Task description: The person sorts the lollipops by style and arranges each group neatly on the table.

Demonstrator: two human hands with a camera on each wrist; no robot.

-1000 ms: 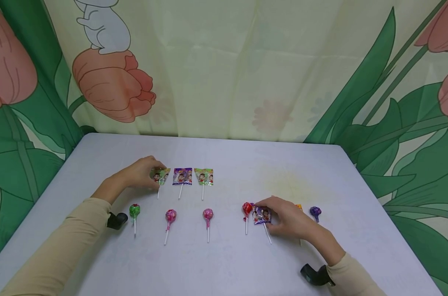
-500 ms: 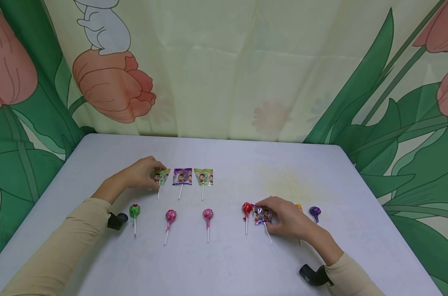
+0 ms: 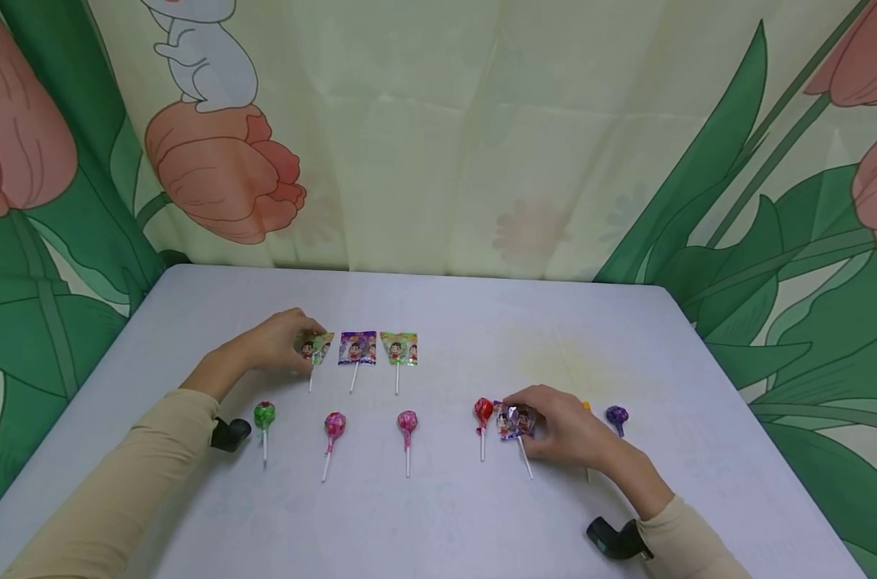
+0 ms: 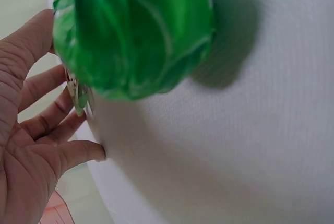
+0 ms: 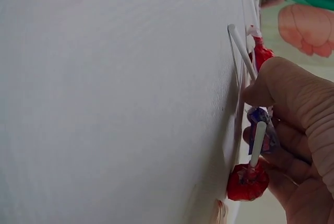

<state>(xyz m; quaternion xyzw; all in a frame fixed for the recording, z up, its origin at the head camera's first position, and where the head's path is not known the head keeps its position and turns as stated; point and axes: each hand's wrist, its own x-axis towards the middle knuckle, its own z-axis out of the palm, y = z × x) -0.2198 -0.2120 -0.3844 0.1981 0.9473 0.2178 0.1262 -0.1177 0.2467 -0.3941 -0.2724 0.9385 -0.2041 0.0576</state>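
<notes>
In the head view my left hand [image 3: 279,346] holds a green-wrapped lollipop [image 3: 318,347] at the left end of the back row, thumb near its stick. Its fingers partly cover the wrapper. A purple-wrapped lollipop [image 3: 357,347] and another green-wrapped one [image 3: 399,348] lie to its right. At right, my right hand [image 3: 565,430] pinches a purple-wrapped lollipop [image 3: 514,420] just above the table, its white stick slanting toward the front. Touching or very near that wrapper is a red ball lollipop [image 3: 483,412]. The right wrist view shows another red lollipop [image 5: 248,182] under the fingers.
Along the front row lie a green ball lollipop [image 3: 264,415] and two pink ones, left pink lollipop [image 3: 335,424] and right pink lollipop [image 3: 407,420]. Beyond the right hand lie a dark purple lollipop [image 3: 616,415] and an orange wrapper [image 3: 586,405], mostly hidden. A printed curtain [image 3: 424,161] hangs behind the white table [image 3: 438,531].
Both hands stay nearly in place. The purple-wrapped lollipop in the right hand has shifted very slightly to the right. The head view has tilted a little.
</notes>
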